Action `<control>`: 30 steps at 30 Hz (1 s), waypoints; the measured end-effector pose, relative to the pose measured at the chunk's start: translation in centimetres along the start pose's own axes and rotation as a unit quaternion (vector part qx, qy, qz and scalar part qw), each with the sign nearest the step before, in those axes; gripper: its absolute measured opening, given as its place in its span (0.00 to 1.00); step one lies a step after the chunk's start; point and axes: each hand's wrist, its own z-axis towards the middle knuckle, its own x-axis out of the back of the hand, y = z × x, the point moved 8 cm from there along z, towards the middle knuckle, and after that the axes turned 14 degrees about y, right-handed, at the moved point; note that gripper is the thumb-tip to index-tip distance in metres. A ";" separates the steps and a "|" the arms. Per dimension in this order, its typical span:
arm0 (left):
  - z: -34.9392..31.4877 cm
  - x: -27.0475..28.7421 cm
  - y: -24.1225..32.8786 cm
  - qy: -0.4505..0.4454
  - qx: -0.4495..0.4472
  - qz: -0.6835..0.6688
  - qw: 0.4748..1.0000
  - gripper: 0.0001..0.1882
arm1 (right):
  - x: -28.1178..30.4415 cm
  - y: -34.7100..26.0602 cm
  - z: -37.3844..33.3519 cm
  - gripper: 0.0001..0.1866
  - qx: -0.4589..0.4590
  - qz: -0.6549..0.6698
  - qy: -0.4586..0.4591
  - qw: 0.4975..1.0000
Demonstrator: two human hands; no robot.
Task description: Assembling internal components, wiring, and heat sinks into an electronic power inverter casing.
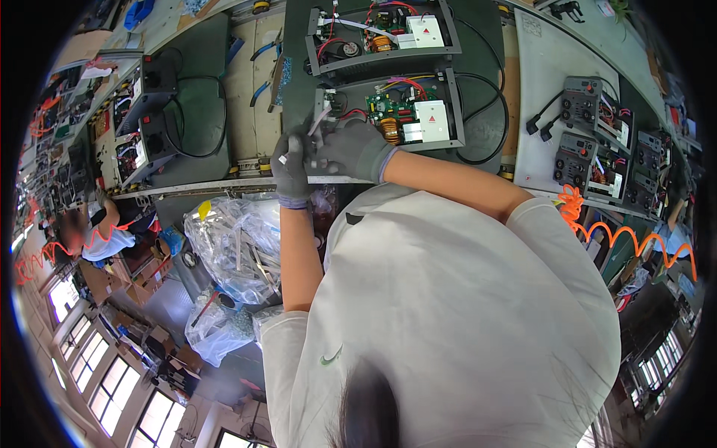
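Observation:
An open electronics unit (446,143) with a dark metal case lies in front of me. Inside it a green circuit board (399,103), copper coil and white block with a red triangle show. My gloved right hand (355,149) reaches across its left end, fingers bent inward; what they grip is hidden. Close beside it, my gloved left hand (290,170) is closed, with a small white bit showing at its fingers. A pale flat cable (320,119) sticks up between the hands. Which hand, if either, holds it I cannot tell.
A second open unit (385,63) lies beyond. Blue-handled pliers (263,52) lie to the left. More units stand at left (153,145) and right (582,101), with black power cords. Clear plastic bags (235,246) sit below the bench edge; an orange coiled hose (612,233) hangs right. Another person (104,231) is far left.

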 end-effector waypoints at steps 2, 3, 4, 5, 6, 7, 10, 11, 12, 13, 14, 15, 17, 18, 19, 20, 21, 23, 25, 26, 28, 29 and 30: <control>-0.1 0.3 0.2 -0.017 -0.024 0.038 0.999 0.26 | 0.0 0.4 -0.1 0.12 -0.022 -0.058 0.023 0.998; -0.1 0.7 0.1 -0.012 -0.021 0.042 0.999 0.26 | 0.1 0.5 -0.1 0.12 -0.020 -0.062 0.028 0.997; -0.2 0.7 0.4 -0.037 -0.043 0.069 0.996 0.26 | 0.6 1.3 -0.1 0.11 -0.064 0.009 0.055 0.996; -0.3 0.5 0.5 -0.063 -0.065 0.096 0.991 0.25 | 0.7 2.4 -0.3 0.11 -0.125 0.071 0.058 0.988; -0.3 0.6 0.4 -0.062 -0.066 0.097 0.991 0.25 | 1.4 2.4 -0.2 0.11 -0.106 0.080 0.083 0.988; -0.5 0.3 0.7 -0.084 -0.099 0.108 0.986 0.25 | 1.4 3.0 -0.3 0.11 -0.133 0.072 0.067 0.986; -0.7 -0.1 0.4 -0.080 -0.109 0.110 0.985 0.23 | 1.8 3.5 -0.3 0.11 -0.161 0.061 0.057 0.983; -0.6 0.0 0.1 -0.054 -0.087 0.100 0.990 0.21 | 2.0 3.3 -0.3 0.11 -0.159 0.061 0.067 0.983; -0.5 0.2 -0.3 -0.022 -0.056 0.096 0.994 0.20 | 2.0 3.2 -0.3 0.11 -0.164 0.056 0.064 0.983; -0.6 -0.2 -0.1 -0.028 -0.065 0.090 0.993 0.20 | 2.3 3.1 -0.4 0.11 -0.163 0.060 0.077 0.982; -0.5 -0.3 0.0 -0.013 -0.062 0.095 0.993 0.19 | 2.5 3.0 -0.4 0.11 -0.162 0.063 0.091 0.981; -0.3 -0.5 0.2 -0.006 -0.058 0.099 0.993 0.18 | 2.4 3.0 -0.4 0.11 -0.161 0.062 0.092 0.981; 0.1 -0.8 0.3 -0.009 -0.047 0.161 0.986 0.18 | 2.5 3.8 -0.5 0.11 -0.186 0.053 0.100 0.976; 0.4 -1.1 0.2 -0.017 -0.048 0.213 0.976 0.17 | 2.6 4.0 -0.3 0.11 -0.181 0.055 0.110 0.976; 0.5 -1.5 0.0 -0.019 -0.036 0.220 0.975 0.17 | 1.9 5.2 -0.5 0.11 -0.246 0.061 0.084 0.964; 0.8 -1.2 0.4 0.036 -0.049 0.176 0.982 0.17 | 1.3 6.4 -0.8 0.11 -0.310 0.067 0.057 0.947; 1.1 -0.7 0.4 0.090 -0.046 0.143 0.985 0.17 | 1.4 6.8 -0.6 0.11 -0.312 0.066 0.058 0.946; 1.3 -0.4 0.0 0.147 -0.036 0.036 0.988 0.18 | 1.3 8.5 -0.9 0.11 -0.385 0.093 0.074 0.915; 1.3 -0.2 -1.0 0.185 -0.012 -0.036 0.982 0.27 | 1.0 8.9 -0.7 0.12 -0.386 0.100 0.064 0.915; 1.3 -0.5 -1.2 0.169 -0.028 -0.047 0.984 0.27 | 0.8 8.9 -0.6 0.12 -0.386 0.105 0.054 0.915; 1.3 -0.7 -2.1 0.180 -0.026 -0.031 0.983 0.28 | 0.6 9.1 -0.4 0.12 -0.387 0.113 0.057 0.913; 1.5 -0.7 -2.4 0.179 -0.026 -0.034 0.983 0.28 | 0.4 9.1 -0.4 0.13 -0.392 0.119 0.056 0.911; 1.7 -0.8 -2.5 0.176 -0.037 -0.021 0.983 0.29 | 0.2 9.2 -0.3 0.13 -0.391 0.122 0.054 0.911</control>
